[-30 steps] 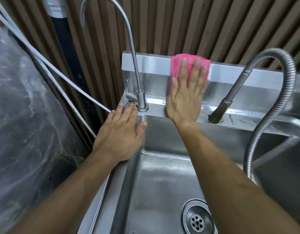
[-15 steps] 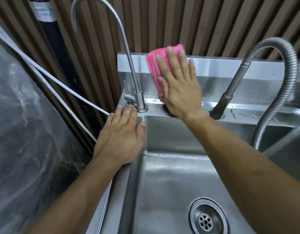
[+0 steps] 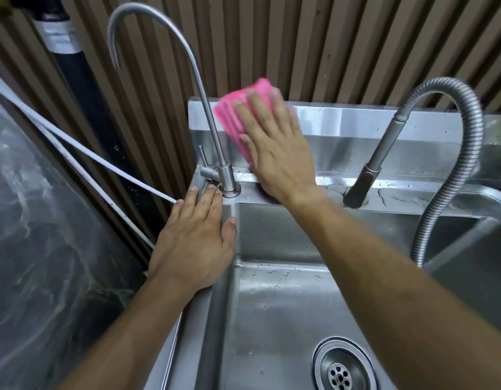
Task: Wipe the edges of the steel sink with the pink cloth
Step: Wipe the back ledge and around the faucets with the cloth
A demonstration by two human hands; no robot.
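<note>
Up top, right hand (image 3: 274, 153) flat on pink cloth (image 3: 232, 119)

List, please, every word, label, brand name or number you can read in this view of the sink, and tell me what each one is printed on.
No readable text shows anywhere in this view.
Pink cloth under the right hand: no label shows.
Steel sink, gooseneck tap and pull-out sprayer: no brand mark shows.
Black pipe with its grey tape band: no print can be made out.
</note>
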